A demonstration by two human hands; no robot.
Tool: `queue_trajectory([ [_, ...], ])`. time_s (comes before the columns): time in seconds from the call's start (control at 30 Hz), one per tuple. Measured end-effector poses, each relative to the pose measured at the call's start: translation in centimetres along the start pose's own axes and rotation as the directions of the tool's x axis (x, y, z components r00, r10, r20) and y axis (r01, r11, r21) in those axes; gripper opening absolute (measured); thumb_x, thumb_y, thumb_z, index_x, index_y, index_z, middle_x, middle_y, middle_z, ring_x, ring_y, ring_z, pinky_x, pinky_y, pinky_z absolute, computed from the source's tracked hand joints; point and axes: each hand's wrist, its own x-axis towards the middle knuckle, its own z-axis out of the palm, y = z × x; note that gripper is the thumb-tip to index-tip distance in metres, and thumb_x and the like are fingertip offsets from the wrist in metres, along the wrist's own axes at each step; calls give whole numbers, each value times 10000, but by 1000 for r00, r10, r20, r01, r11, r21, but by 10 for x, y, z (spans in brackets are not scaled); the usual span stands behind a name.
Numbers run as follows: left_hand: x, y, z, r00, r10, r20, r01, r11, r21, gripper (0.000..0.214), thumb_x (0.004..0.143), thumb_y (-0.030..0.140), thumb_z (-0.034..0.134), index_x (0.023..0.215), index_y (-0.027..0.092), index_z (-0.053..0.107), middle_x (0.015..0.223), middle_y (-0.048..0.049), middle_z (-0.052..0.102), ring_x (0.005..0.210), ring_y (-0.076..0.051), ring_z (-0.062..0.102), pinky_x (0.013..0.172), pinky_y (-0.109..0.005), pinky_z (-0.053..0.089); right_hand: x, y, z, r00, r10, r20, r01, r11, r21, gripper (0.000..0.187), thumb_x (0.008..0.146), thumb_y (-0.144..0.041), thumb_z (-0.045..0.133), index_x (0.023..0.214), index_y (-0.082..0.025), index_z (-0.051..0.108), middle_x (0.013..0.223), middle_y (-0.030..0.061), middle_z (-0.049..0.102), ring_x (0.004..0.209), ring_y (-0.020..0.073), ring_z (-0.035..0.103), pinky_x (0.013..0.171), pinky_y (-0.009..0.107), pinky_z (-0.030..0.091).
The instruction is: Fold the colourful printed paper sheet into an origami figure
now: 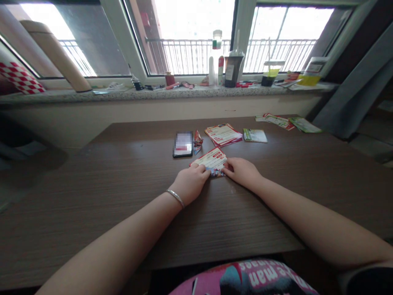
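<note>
Pressing a red-and-white paper (211, 160) flat on the table (123, 184), the left hand (190, 183) and right hand (242, 171) pinch its near corners.

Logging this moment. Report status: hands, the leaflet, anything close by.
Left hand and right hand both on near edge of leaflet, grip unclear. It lies on table. Phone and folded paper just beyond, apart from it.

Blown-out daylight through the windows (190, 37) leaves the table (123, 196) dim, edges bowed, perhaps slightly soft.
</note>
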Motion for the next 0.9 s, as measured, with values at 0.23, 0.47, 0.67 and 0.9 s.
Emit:
queue_trajectory([
  [0.23, 3, -9, 6, 999, -41, -29, 41, 999, 8, 256, 923, 197, 429, 1109, 235, 601, 1045, -58, 618, 950, -206, 561, 768, -311, 489, 4, 5, 5, 1000, -10, -14, 11, 993, 114, 161, 832, -353, 567, 802, -203, 617, 766, 9, 640, 685, 137, 539, 585, 239, 325],
  [0.47, -1, -10, 6, 997, -77, -20, 76, 996, -39, 215, 924, 237, 434, 949, 203, 645, 969, -60, 622, 910, -195, 575, 744, -289, 482, 1, 8, 4, 986, -157, -52, 164, 974, 158, 140, 827, -292, 587, 887, -200, 673, 842, 27, 642, 771, 148, 565, 718, 252, 400],
  [0.67, -2, -12, 5, 997, -77, 2, 77, 997, -18, 269, 940, 265, 395, 936, 192, 653, 950, -72, 628, 865, -201, 596, 732, -318, 485, -1, 13, 2, 961, -273, -51, 278, 945, 174, 187, 838, -293, 589, 958, -213, 708, 945, 53, 655, 878, 168, 589, 826, 278, 437],
  [0.9, -1, -11, 1, 995, -102, -4, 102, 995, 13, 271, 937, 261, 391, 915, 166, 643, 941, -82, 630, 853, -211, 598, 701, -318, 486, -1, 10, 4, 956, -286, -66, 292, 952, 94, 221, 855, -299, 570, 1008, -201, 696, 999, 68, 661, 933, 183, 584, 861, 300, 430],
])
